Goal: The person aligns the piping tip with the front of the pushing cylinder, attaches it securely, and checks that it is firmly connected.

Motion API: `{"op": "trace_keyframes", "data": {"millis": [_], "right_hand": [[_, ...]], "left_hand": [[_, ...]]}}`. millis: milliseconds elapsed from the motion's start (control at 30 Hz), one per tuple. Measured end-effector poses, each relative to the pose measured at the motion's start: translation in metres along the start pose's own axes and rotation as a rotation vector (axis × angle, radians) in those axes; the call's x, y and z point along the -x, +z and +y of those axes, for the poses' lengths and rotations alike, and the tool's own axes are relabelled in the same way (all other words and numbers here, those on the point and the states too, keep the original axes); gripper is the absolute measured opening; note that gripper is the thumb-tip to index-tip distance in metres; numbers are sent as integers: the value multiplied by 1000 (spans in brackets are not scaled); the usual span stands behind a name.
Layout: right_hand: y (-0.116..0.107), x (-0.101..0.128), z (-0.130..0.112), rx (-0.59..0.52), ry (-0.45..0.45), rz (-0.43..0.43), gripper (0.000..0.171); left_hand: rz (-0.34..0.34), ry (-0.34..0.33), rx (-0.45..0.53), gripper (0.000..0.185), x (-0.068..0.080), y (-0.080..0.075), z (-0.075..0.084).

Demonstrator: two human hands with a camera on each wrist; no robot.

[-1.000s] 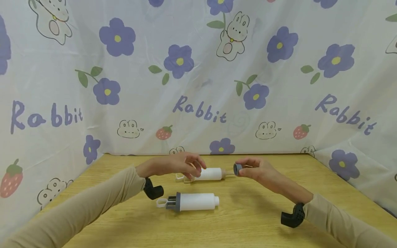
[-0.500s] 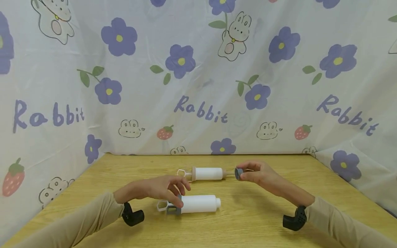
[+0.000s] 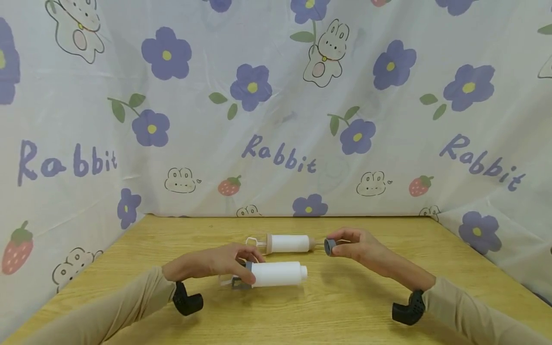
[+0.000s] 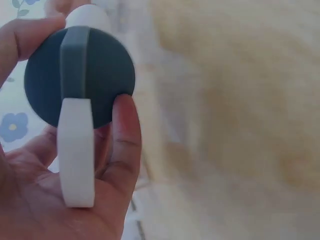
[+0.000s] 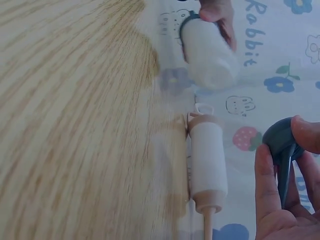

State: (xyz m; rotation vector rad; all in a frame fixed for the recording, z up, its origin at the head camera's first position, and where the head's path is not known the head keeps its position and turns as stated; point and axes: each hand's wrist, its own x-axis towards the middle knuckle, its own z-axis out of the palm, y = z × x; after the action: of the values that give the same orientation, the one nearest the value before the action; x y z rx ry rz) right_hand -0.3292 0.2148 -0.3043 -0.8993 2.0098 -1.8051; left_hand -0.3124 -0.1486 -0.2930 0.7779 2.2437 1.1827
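Observation:
My left hand [image 3: 215, 261] grips a white syringe [image 3: 278, 274] at its dark grey collar, thumb on the near side. In the left wrist view the grey end cap [image 4: 107, 70] faces the camera, with the white plunger handle [image 4: 76, 152] sticking out. The syringe lies level, its open white tip pointing right, raised above the wood. My right hand [image 3: 362, 249] pinches a dark grey nozzle [image 3: 329, 247], its hollow wide end facing left. The right wrist view shows the nozzle's thin spout [image 5: 284, 180] running down between the fingers.
Behind, a second white syringe [image 3: 290, 243] with beige collar and beige nozzle lies on the wooden table [image 3: 276, 321]. Its beige spout [image 5: 208, 225] reaches toward the right hand. A printed curtain [image 3: 276, 120] closes off the back and sides.
My left hand has come from over the beige-trimmed syringe toward me, taken hold of the grey-collared one and lifted it slightly. The right hand stays nearly still with the nozzle.

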Motion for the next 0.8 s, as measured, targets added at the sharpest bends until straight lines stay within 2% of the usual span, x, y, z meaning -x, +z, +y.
{"op": "trace_keyframes", "data": {"millis": [167,333,800], "right_hand": [[5,-1,0,0,-12,-9,33],[12,-2,0,-26,-33,-24,32],[26,-5,-1,-11,-11,15,34]], "left_hand": [[29,56,-15,42,-7,-8,19],[21,68,-39,41,-13,-8,30],[59,57,-62,39,-21,-4,37]]}}
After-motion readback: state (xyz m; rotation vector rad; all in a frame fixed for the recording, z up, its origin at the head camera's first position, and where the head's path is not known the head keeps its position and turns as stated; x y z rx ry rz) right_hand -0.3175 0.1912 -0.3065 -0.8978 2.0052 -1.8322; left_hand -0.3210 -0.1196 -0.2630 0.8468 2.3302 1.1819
